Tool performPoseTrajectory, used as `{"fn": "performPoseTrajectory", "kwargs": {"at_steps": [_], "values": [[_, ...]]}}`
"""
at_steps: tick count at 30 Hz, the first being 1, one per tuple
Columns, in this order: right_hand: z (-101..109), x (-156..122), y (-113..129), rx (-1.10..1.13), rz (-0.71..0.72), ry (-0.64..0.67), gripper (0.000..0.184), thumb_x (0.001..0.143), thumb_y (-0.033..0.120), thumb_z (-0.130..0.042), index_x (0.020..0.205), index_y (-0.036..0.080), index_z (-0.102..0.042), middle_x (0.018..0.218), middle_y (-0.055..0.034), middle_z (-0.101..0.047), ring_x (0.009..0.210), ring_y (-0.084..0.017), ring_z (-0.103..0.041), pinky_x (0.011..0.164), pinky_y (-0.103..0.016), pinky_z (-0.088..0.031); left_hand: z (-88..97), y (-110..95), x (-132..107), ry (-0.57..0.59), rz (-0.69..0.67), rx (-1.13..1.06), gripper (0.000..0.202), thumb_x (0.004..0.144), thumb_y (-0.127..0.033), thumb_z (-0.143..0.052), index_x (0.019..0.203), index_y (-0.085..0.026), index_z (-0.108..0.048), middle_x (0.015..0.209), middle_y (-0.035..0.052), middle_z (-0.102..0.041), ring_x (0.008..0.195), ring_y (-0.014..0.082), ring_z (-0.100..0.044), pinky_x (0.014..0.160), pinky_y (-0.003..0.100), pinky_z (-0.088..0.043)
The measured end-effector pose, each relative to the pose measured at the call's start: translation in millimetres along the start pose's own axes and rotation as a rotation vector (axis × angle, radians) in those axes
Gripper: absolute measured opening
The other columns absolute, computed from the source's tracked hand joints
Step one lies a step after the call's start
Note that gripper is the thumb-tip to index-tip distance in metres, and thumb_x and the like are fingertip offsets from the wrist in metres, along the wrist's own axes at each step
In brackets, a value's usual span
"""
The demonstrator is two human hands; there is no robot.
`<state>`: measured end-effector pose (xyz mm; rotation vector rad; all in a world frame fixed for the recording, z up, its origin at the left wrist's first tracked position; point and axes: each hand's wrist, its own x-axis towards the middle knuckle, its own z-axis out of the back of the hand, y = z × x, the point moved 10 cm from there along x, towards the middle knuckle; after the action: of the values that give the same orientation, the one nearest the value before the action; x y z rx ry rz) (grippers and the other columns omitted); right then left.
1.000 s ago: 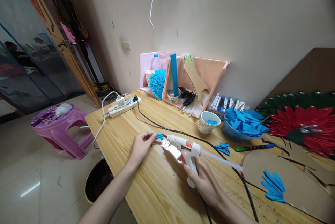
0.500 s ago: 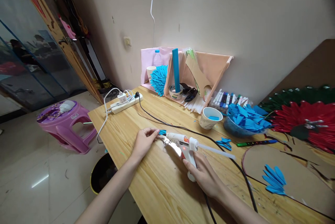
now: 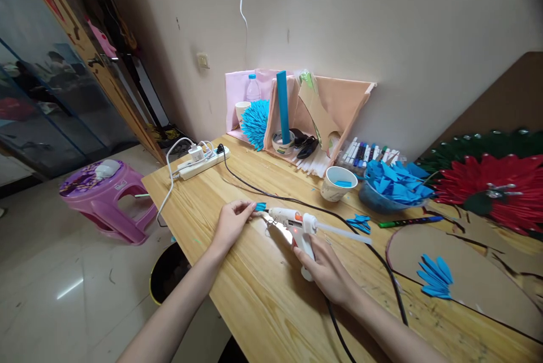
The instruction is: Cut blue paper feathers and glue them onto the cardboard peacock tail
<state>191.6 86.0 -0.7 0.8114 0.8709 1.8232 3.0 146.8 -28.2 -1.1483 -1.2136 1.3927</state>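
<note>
My right hand [image 3: 324, 267] is wrapped round the handle of a white hot glue gun [image 3: 292, 221], whose small red light is lit. A clear glue stick [image 3: 343, 232] juts from its back. The gun's nozzle points left, close to a small blue paper piece [image 3: 260, 206]. That piece is pinched between the thumb and fingers of my left hand [image 3: 235, 221], just above the table. Whether nozzle and paper touch, I cannot tell. To the right, blue folded petals [image 3: 436, 277] lie on a brown cardboard disc [image 3: 409, 244].
A blue bowl [image 3: 388, 200] heaped with blue paper pieces stands beside a paper cup [image 3: 338, 185]. The gun's black cord [image 3: 292, 202] crosses the table from a white power strip [image 3: 203, 163]. A red flower [image 3: 492, 190] is at the right; a pink stool [image 3: 106, 204] stands left.
The camera view has shifted slightly. The blue paper piece in my left hand looks tilted differently by the nozzle; both hands keep their holds.
</note>
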Motion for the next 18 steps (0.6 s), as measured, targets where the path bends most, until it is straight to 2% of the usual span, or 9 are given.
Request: {"fn": "performPoseTrajectory", "kwargs": {"at_steps": [7, 12, 18], "values": [[4.9, -3.0, -7.4, -0.028, -0.051, -0.039, 0.025, 0.087, 0.033, -0.042, 0.087, 0.017, -0.06, 0.088, -0.0045, -0.066, 0.082, -0.021, -0.059, 0.075, -0.03, -0.045, 3.0, -0.6, 0.8, -0.027, -0.012, -0.004, 0.029, 0.064, -0.041, -0.07, 0.073, -0.014, -0.068, 0.069, 0.0053, -0.071, 0.063, 0.0166, -0.064, 0.058, 0.024, -0.048], [5.8, -3.4, -4.6, 0.027, -0.027, -0.046, 0.031, 0.087, 0.036, -0.042, 0.102, 0.016, -0.061, 0.1, -0.0074, -0.066, 0.092, -0.024, -0.059, 0.082, -0.032, -0.045, 0.0, -1.1, 1.1, 0.006, -0.051, 0.045, 0.028, 0.066, -0.041, -0.069, 0.07, -0.014, -0.069, 0.068, 0.005, -0.07, 0.061, 0.0157, -0.062, 0.058, 0.024, -0.047], [2.5, -1.9, -7.9, 0.011, -0.051, -0.018, 0.027, 0.088, 0.036, -0.041, 0.087, 0.017, -0.059, 0.083, -0.0031, -0.063, 0.083, -0.021, -0.059, 0.073, -0.028, -0.045, -1.6, 1.2, 0.2, 0.033, -0.057, 0.089, 0.03, 0.07, -0.042, -0.067, 0.075, -0.013, -0.073, 0.068, 0.005, -0.07, 0.061, 0.015, -0.06, 0.06, 0.024, -0.045]]}}
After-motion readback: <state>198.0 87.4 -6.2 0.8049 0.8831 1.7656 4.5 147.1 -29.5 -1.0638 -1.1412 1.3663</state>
